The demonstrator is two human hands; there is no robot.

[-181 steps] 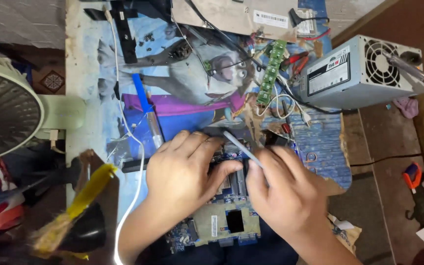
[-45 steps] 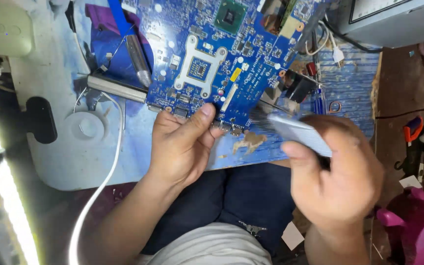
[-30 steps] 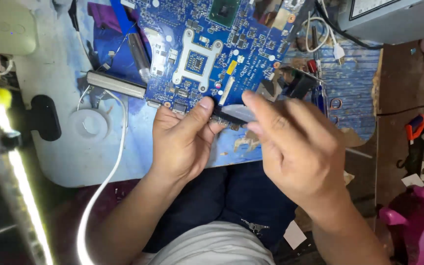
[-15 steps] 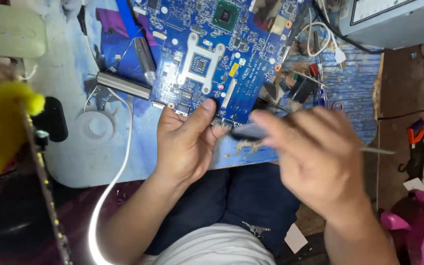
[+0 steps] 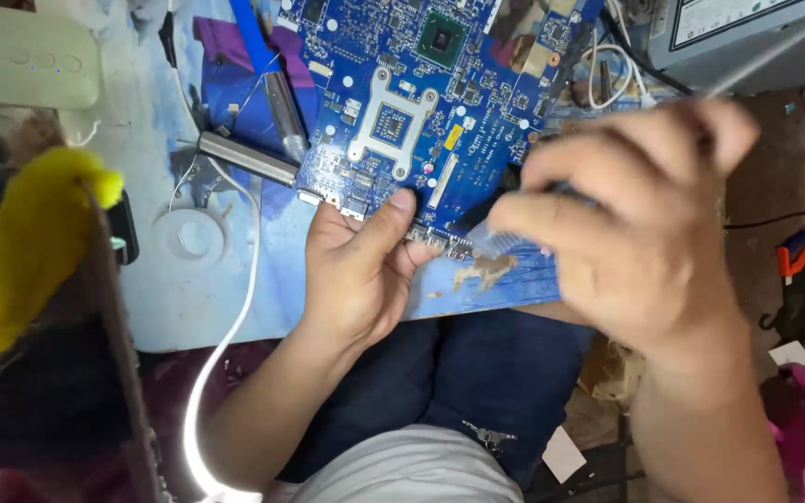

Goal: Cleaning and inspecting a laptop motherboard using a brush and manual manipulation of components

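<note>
Our left hand (image 5: 356, 275) pinches the near edge of the blue circuit board (image 5: 430, 102), thumb on top. Our right hand (image 5: 626, 224), blurred, closes its fingers (image 5: 552, 219) around a thin tool (image 5: 505, 237) touching that edge. The board lies on the surface (image 5: 188, 289).

The person's left hand (image 5: 358, 270) and right hand (image 5: 631, 233) are bare, with no gloves, rings or watch in sight, and both forearms are uncovered. The person wears dark blue trousers (image 5: 477, 373) and a light grey shirt (image 5: 412, 470).
</note>
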